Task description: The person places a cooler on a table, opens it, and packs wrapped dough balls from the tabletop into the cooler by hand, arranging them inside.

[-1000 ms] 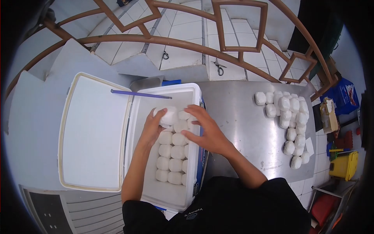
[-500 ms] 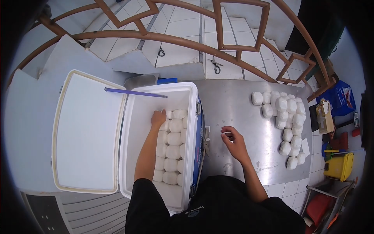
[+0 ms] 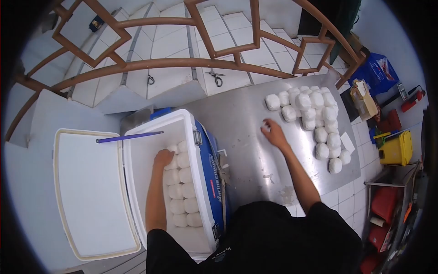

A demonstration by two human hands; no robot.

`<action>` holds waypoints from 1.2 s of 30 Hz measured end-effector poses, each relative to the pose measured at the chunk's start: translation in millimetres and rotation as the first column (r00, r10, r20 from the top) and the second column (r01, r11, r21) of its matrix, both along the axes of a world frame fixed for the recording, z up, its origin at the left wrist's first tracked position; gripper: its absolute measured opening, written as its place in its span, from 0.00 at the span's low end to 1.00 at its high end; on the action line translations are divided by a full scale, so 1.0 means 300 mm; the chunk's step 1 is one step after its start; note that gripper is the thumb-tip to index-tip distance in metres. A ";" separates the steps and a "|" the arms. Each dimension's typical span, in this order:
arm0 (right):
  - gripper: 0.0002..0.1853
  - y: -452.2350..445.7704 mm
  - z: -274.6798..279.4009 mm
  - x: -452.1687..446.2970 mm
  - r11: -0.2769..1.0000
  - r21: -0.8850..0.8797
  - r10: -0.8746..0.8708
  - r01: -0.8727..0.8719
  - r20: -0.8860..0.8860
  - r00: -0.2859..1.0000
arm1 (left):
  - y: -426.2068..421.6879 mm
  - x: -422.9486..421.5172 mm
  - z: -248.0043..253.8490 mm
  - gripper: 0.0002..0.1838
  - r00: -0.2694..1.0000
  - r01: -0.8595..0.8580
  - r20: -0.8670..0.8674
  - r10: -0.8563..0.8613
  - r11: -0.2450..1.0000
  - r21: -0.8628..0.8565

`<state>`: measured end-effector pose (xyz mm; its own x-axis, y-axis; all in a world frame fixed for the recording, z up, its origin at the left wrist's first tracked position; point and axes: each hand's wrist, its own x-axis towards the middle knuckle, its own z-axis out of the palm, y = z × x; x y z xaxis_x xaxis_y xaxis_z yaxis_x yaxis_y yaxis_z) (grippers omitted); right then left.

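My left hand point(image 3: 164, 158) is inside an open white-lined cooler box point(image 3: 157, 121), at the far end of its packed rows. Its fingers are bent and touch or lie beside a white rounded lump point(image 3: 173, 149); most fingertips are hidden, so I cannot tell whether it grips one. More white lumps point(image 3: 187, 190) sit side by side in the box, filling its right part. My right hand point(image 3: 273, 134) hovers over the steel table point(image 3: 246, 123) with fingers apart, holding nothing. To its upper right is a pile of similar white lumps point(image 3: 303, 101), some stacked.
The cooler's lid point(image 3: 93, 192) hangs open to the left, with a purple strap point(image 3: 130, 136) running to the box. Scissors point(image 3: 216, 78) lie on a tiled step behind a brown metal railing point(image 3: 159, 64). At right stand a yellow bin point(image 3: 396, 148) and a rack holding red items point(image 3: 384, 203).
The view has turned, shifting the scene left. My right hand has moved forward over the table towards the pile. My left hand stays at the far end of the rows in the box.
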<state>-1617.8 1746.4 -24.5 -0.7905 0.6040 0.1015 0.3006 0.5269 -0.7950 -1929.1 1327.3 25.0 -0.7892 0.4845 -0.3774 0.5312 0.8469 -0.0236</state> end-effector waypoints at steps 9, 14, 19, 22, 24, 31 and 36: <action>0.35 0.420 -0.260 -0.309 0.845 0.518 -0.158 -0.132 0.478 0.864 | -0.110 -0.015 -0.227 0.31 0.999 -0.037 -0.017 0.039 0.994 0.104; 0.32 0.308 -0.244 -0.284 0.805 0.581 -0.186 -0.123 0.444 0.877 | -0.126 -0.055 -0.229 0.26 0.999 -0.033 0.029 0.031 0.996 0.079; 0.33 0.018 -0.203 -0.032 0.905 0.420 -0.125 -0.063 0.405 0.906 | -0.130 0.123 0.050 0.23 0.988 -0.153 -0.008 0.154 0.985 0.083; 0.35 -0.119 -0.186 0.086 0.990 0.133 0.003 -0.055 0.360 0.933 | -0.045 0.207 0.403 0.25 0.821 -0.447 0.507 0.261 0.848 0.286; 0.35 -0.148 -0.191 0.085 0.983 -0.179 0.068 -0.026 0.233 0.970 | 0.041 0.324 0.626 0.27 0.719 -0.571 0.664 0.205 0.719 0.397; 0.44 -0.608 0.731 -0.054 0.913 0.028 0.389 -0.406 -0.353 0.851 | 0.190 0.600 0.863 0.33 0.572 -0.652 0.807 -0.145 0.516 0.555; 0.48 -0.699 0.869 -0.116 0.796 0.263 0.599 -0.545 -0.468 0.650 | 0.119 0.573 0.820 0.30 0.577 -0.685 0.774 -0.260 0.363 0.632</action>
